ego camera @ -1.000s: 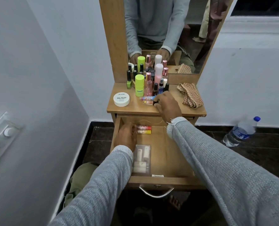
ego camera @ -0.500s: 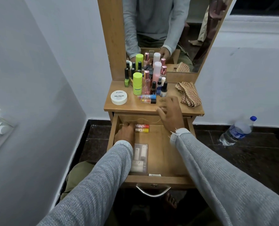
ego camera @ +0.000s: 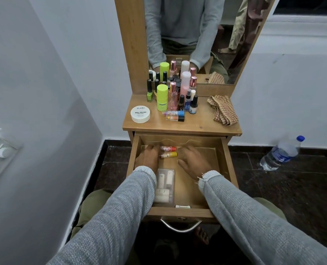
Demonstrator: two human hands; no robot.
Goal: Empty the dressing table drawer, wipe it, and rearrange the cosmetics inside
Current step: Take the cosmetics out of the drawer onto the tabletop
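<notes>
Right now neither of my hands grips anything. My left hand [ego camera: 147, 158] lies palm down at the back left of the open wooden drawer [ego camera: 226, 165], its fingers loose and touching the ends of two small tubes: a red-capped tube [ego camera: 168, 148] and, just in front of it, a yellow-capped tube [ego camera: 168, 155], both lying on their sides. My right hand [ego camera: 194, 161] rests with fingers spread on the bare drawer floor just right of them, empty.

Nearer to me, between my wrists, lies a clear plastic pouch of white tubes [ego camera: 165, 186], and a small white item [ego camera: 182, 206] sits against the front wall.

Up on the wooden table top [ego camera: 197, 125] stand the lime-green stick [ego camera: 162, 97], nail polish bottles and pink bottles, with a blue-capped tube [ego camera: 173, 113] and a black-capped tube [ego camera: 175, 118] lying in front, a round white nail polish tub [ego camera: 140, 114] to the left and a checked cloth [ego camera: 223, 109] to the right.

I judge the two tubes light, hard and smooth, apt to roll; I would pinch each across its middle. The pouch looks soft and slack, so I would take it by an edge or scoop under it.
</notes>
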